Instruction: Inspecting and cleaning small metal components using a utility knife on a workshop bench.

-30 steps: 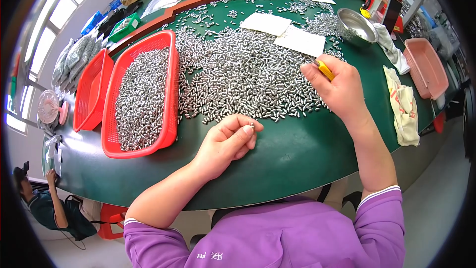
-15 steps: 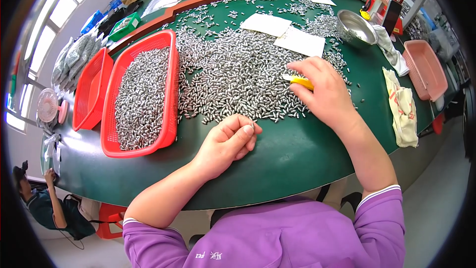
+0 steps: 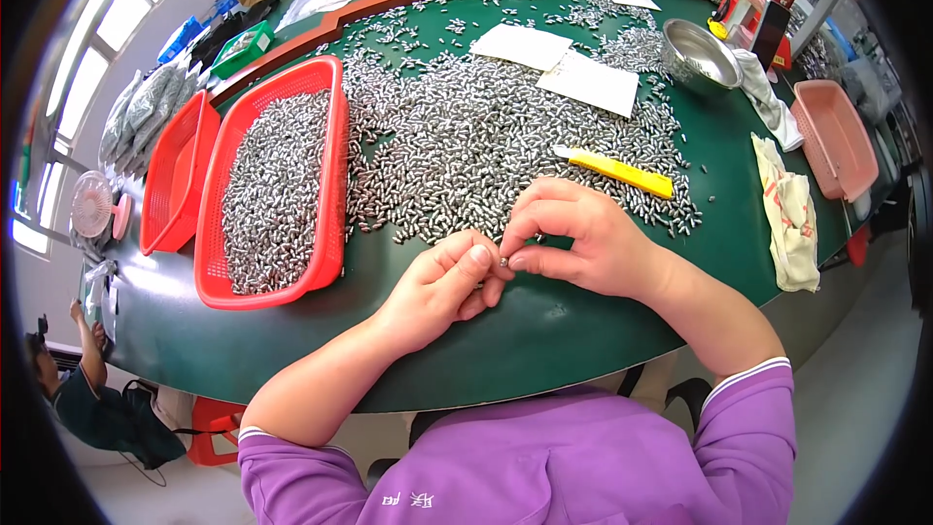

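Observation:
Both my hands meet above the near part of the green table. Between the fingertips is a small metal piece (image 3: 503, 262), mostly covered; it looks like the silvery bullet-shaped pieces in the heap (image 3: 457, 151). My left hand (image 3: 449, 277) is closed, thumb pressed against the bent fingers, pinching this piece. My right hand (image 3: 573, 238) pinches at the same spot with thumb and forefinger. A yellow utility knife (image 3: 622, 173) lies on the heap just beyond my right hand, touched by neither hand. Two white paper sheets (image 3: 588, 83) rest on the heap farther back.
A red basket (image 3: 335, 175) full of metal pieces stands left of the heap, with another red basket (image 3: 160, 219) beside it. Back right are a metal bowl (image 3: 700, 53), a cloth (image 3: 785, 219) and a pink basket (image 3: 836, 141). A person (image 3: 97, 399) sits at far left.
My right hand has let go of the yellow utility knife, leaving it on the heap, and has come down to my left hand, pinching at the small piece. The left hand stays in place.

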### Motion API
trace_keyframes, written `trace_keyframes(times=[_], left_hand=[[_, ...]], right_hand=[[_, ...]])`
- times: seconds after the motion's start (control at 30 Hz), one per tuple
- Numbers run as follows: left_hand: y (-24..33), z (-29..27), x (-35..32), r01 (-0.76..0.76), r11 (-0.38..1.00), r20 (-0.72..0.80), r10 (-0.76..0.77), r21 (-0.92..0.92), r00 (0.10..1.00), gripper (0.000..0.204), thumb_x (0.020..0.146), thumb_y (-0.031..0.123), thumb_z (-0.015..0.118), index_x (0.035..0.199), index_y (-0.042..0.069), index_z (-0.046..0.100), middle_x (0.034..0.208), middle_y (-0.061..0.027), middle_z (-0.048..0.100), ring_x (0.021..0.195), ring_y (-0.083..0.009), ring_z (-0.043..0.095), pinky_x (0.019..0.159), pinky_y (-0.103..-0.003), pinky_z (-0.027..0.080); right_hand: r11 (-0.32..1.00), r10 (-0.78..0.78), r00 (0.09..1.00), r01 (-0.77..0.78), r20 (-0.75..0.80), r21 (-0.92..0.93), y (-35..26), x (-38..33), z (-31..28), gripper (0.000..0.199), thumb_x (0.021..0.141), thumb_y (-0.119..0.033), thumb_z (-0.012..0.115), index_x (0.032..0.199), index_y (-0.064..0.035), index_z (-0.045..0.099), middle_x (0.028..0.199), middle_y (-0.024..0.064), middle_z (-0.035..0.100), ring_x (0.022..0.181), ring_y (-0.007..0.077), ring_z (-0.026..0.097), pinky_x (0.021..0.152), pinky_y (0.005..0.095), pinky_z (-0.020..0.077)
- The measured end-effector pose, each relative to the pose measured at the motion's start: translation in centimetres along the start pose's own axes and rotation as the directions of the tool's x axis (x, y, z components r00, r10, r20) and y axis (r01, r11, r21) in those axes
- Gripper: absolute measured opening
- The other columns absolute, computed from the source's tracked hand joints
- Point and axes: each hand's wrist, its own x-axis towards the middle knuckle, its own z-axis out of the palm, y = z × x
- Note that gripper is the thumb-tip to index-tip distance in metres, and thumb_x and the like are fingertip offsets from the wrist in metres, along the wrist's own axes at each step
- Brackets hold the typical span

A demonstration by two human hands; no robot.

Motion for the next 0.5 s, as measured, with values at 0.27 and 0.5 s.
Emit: trace_keyframes(times=[0.27,0.5], left_hand=[[0.09,0.51,0.04,0.031,0.999,-0.070,-0.029,0.030,0.997,0.018,0.101,0.024,0.049,0.101,0.007,0.054,0.078,0.0006,0.054,0.061,-0.0036,0.041,0.054,-0.018,0.035],[0.14,0.29,0.12,0.011,1.000,-0.023,-0.011,-0.019,1.000,0.015,0.101,0.021,0.047,0.102,0.007,0.053,0.077,-0.0006,0.052,0.056,-0.0046,0.038,0.049,-0.018,0.030]], right_hand=[[0.998,-0.050,0.999,0.050,-0.002,-0.038,-0.18,0.06,0.16,0.013,0.078,-0.011,0.074,0.089,-0.0097,0.068,0.088,0.0041,0.060,0.086,0.0204,0.060,0.076,0.0316,0.0496],[0.996,0.007,0.985,-0.021,-0.172,-0.083,0.00,-0.04,-0.36,0.007,0.085,-0.009,0.066,0.079,-0.0054,0.063,0.084,0.0045,0.061,0.077,0.0206,0.057,0.070,0.0312,0.0470]])
